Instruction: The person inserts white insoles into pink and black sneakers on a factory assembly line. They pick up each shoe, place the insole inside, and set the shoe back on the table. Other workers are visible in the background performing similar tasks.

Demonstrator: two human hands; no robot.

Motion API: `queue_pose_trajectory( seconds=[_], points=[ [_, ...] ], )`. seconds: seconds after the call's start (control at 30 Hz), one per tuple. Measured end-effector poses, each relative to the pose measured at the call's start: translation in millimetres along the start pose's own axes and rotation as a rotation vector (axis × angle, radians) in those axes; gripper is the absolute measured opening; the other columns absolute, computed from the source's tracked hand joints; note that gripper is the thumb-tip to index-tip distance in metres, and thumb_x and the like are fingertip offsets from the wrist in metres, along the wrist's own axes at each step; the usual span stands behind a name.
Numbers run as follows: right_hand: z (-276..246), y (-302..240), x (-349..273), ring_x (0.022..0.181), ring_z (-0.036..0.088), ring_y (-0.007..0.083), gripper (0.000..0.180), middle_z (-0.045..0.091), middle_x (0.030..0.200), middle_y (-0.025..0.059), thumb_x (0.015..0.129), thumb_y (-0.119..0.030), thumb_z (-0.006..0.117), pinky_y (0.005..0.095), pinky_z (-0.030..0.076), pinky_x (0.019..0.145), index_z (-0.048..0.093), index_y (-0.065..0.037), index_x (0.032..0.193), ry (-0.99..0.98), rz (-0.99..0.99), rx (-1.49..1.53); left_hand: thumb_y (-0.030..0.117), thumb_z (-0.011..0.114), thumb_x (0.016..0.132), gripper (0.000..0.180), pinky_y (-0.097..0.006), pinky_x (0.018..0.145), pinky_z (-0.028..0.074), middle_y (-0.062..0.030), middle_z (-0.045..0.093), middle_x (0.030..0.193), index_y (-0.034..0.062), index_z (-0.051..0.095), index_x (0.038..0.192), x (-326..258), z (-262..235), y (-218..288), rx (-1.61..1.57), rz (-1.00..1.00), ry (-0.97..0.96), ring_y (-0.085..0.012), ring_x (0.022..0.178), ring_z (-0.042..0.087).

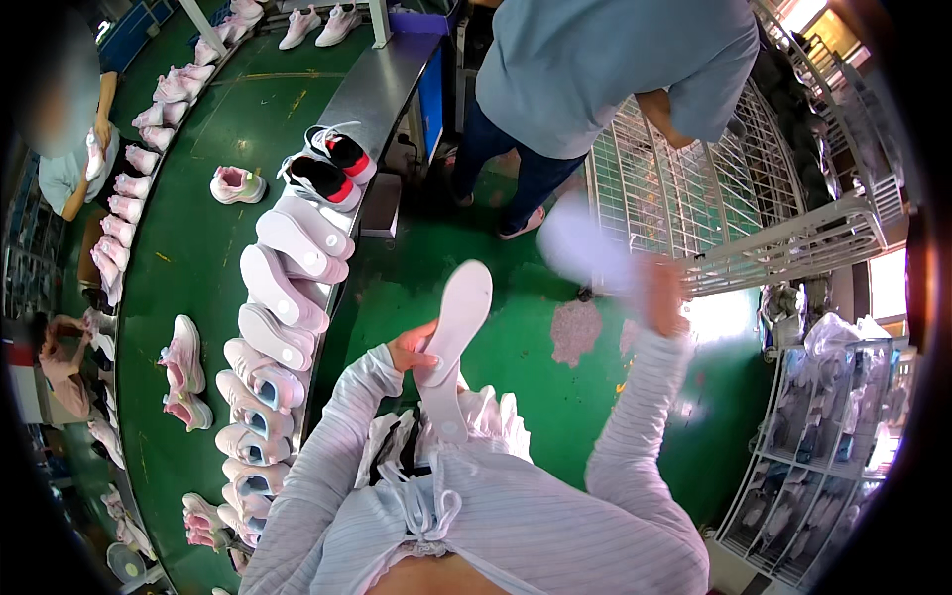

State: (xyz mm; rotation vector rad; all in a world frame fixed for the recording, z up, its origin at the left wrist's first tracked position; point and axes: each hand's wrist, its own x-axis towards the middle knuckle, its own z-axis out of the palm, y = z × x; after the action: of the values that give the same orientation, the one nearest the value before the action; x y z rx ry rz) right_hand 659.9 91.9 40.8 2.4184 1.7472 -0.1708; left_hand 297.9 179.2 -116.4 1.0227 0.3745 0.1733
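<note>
My left hand (412,347) is closed on a pale insole (466,302) with its thumb on top, the long end pointing up and away. A second pale insole (443,409) hangs below it, overlapping the first. Out to the right, my right hand (659,296) is smeared by motion. From it sticks out a blurred pale lavender piece shaped like an insole (587,241). Under the left hand, against my body, sit several white items (501,421) and black-and-white ones (395,446), partly hidden by my clothes.
Along the bench (372,84) to my left lie stacked insoles (283,288), white shoes (256,397) and black-and-red shoes (332,169). Beyond runs a green surface with more shoes (183,372). A person (605,79) stands ahead beside a wire cart (734,198); a wire rack (813,446) is right.
</note>
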Motion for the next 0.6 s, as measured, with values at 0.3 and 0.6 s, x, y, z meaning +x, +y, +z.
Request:
queue_pose_trajectory(
  seconds=[0.3, 0.6],
  points=[
    [75.2, -20.0, 5.2, 0.083, 0.051, 0.0227, 0.02, 0.052, 0.087, 0.0127, 0.08, -0.017, 0.037, 0.0353, 0.041, 0.077, 0.05, -0.003, 0.086, -0.117, -0.18, -0.078, -0.004, 0.052, 0.065, 0.07, -0.027, 0.094, 0.023, -0.0081, 0.032, 0.124, 0.0022, 0.018, 0.126, -15.4, 11.6, 15.7, 0.033, 0.104, 0.016, -0.0162, 0.113, 0.031],
    [159.5, -80.9, 10.3, 0.072, 0.054, 0.023, 0.017, 0.056, 0.077, 0.0111, 0.076, -0.016, 0.042, 0.0333, 0.043, 0.064, 0.055, -0.005, 0.079, -0.288, -0.209, 0.006, -0.002, 0.055, 0.064, 0.069, -0.028, 0.092, 0.026, -0.0074, 0.037, 0.12, -0.0002, 0.021, 0.124, -20.5, 6.6, 31.3, -0.073, 0.045, 0.046, -0.0163, 0.109, 0.036]
  ],
)
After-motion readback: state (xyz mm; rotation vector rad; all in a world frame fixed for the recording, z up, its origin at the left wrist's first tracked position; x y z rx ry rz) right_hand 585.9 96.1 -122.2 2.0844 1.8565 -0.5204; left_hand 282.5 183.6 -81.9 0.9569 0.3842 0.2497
